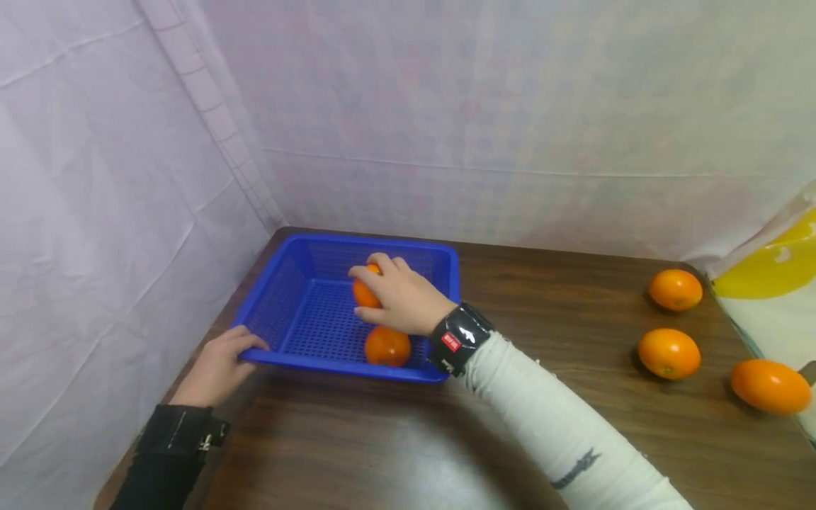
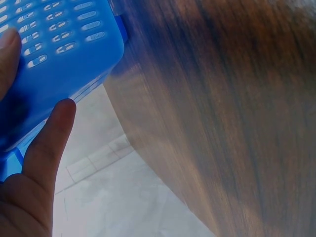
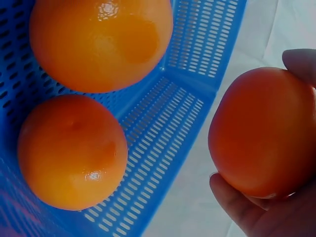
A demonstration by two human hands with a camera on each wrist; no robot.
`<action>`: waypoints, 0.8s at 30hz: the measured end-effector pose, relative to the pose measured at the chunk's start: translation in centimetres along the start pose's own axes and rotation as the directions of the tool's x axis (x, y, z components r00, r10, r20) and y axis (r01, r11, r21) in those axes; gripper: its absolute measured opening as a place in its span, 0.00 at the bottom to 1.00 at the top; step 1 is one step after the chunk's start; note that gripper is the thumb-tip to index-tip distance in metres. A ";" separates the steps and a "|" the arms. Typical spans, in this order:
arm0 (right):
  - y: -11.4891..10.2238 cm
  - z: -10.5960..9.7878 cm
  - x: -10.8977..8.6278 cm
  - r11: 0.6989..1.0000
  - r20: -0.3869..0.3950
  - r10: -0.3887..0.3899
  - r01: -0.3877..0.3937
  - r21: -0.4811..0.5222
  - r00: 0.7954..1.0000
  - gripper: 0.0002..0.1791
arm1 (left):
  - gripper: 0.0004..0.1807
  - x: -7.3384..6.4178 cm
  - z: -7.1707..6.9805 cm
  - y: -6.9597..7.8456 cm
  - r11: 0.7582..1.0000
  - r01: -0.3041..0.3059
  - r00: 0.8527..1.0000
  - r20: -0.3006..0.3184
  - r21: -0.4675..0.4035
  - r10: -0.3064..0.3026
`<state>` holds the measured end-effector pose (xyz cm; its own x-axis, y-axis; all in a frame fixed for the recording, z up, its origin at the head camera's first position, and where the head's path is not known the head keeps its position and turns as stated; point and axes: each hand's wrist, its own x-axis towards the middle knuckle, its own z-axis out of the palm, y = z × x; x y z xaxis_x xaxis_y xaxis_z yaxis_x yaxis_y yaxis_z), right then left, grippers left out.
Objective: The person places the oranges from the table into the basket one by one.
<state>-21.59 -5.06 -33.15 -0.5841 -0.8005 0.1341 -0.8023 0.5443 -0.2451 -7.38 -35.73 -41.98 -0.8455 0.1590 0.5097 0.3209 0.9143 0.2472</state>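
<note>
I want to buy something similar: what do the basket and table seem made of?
Basket: probably moulded plastic, smooth and slightly glossy, given its even blue and regular rows of openings.
Table: wood or wood-look laminate, I can't tell which; dark grain-like streaks on brown, with a soft sheen.

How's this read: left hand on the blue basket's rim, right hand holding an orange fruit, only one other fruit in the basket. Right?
Count's off: right wrist view shows two other fruits in the blue basket. Left hand on rim, right hand holding an orange fruit: correct.
</note>
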 end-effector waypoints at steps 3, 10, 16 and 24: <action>0.0 0.2 0.4 1.000 0.004 0.002 -0.002 0.009 1.000 0.35 | 0.21 0.0 0.0 0.1 1.000 0.008 1.000 0.006 0.003 -0.008; 0.2 0.9 1.5 1.000 0.019 0.010 -0.010 0.013 1.000 0.35 | 0.21 -0.1 0.0 0.2 1.000 0.004 1.000 0.005 0.005 -0.004; 0.6 2.4 2.2 0.999 0.068 0.033 -0.033 -0.002 0.997 0.34 | 0.21 -0.1 0.2 0.4 1.000 0.008 1.000 0.007 -0.005 -0.008; 1.4 4.0 2.3 0.999 0.109 0.051 -0.052 0.010 0.993 0.33 | 0.22 -0.1 0.5 0.4 1.000 0.026 1.000 0.013 -0.011 -0.026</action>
<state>-23.60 -7.15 -37.07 -0.6074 -0.7942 0.0163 -0.7694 0.5830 -0.2612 -7.38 -35.16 -42.28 -0.8591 0.1403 0.4921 0.3037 0.9138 0.2697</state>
